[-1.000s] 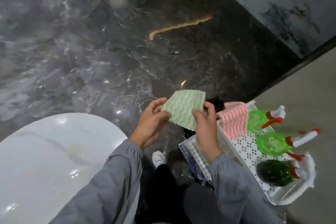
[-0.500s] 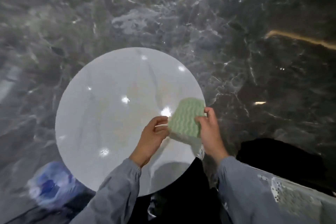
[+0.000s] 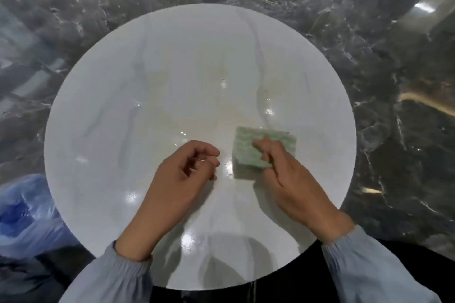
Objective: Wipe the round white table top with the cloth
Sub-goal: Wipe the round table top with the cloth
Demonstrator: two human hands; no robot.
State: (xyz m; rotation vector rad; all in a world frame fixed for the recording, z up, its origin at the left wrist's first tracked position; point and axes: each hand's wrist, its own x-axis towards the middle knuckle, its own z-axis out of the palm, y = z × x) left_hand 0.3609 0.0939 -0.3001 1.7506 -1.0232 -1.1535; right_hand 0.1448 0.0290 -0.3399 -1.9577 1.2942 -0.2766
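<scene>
The round white table top (image 3: 147,106) fills the middle of the head view, glossy, with faint yellowish smears near its centre. A folded green wavy-striped cloth (image 3: 278,139) lies on it right of centre. My right hand (image 3: 293,184) holds the cloth, with bent fingers on top and the thumb at its near edge; the near right part of the cloth is hidden under the hand. My left hand (image 3: 177,184) hovers just left of the cloth, fingers loosely curled and holding nothing.
Dark grey marble floor (image 3: 394,56) surrounds the table on all sides. A blue plastic bag (image 3: 22,216) sits on the floor at the lower left, close to the table's rim. My grey sleeves cross the near rim.
The view swung from the supply cart to the table. The cloth, held in the air by both hands, now lies on the table under my right hand; my left hand has let go.
</scene>
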